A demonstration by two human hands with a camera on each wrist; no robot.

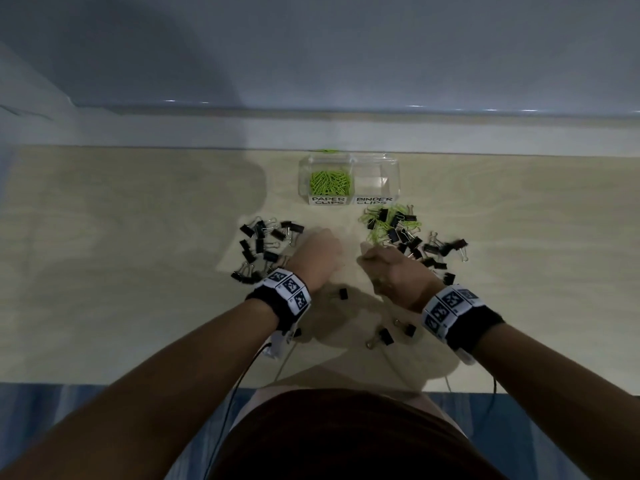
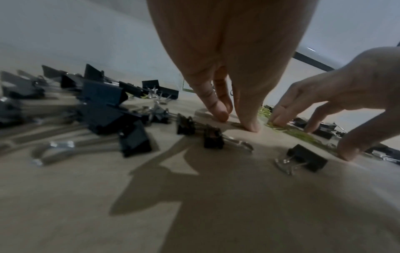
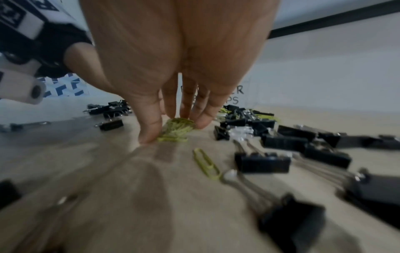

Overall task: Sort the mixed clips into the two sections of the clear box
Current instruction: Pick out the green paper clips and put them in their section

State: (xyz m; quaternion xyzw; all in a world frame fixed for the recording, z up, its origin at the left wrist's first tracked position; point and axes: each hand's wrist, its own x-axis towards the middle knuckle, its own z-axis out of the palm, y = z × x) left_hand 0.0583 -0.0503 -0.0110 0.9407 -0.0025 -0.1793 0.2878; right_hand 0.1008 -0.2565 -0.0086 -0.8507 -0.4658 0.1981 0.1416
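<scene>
The clear box (image 1: pixel 393 168) stands at the table's far side. Its left section, labelled PAPER CLIPS, holds green paper clips (image 1: pixel 330 182); the right section, labelled BINDER CLIPS, looks empty. A heap of black binder clips (image 1: pixel 263 244) lies left of my left hand (image 1: pixel 320 245). A mixed pile (image 1: pixel 398 226) of green and black clips lies beyond my right hand (image 1: pixel 377 263). In the right wrist view my right hand (image 3: pixel 175 131) pinches a small bunch of green paper clips (image 3: pixel 178 126) against the table. My left hand (image 2: pixel 236 120) presses straight fingertips (image 2: pixel 249 125) onto the bare tabletop.
A single green paper clip (image 3: pixel 206 164) and several binder clips (image 3: pixel 262 164) lie close behind my right hand. Loose binder clips (image 1: pixel 382 337) sit between my wrists. A wall runs behind the box, and the table's near edge (image 1: pixel 138 384) is by my body.
</scene>
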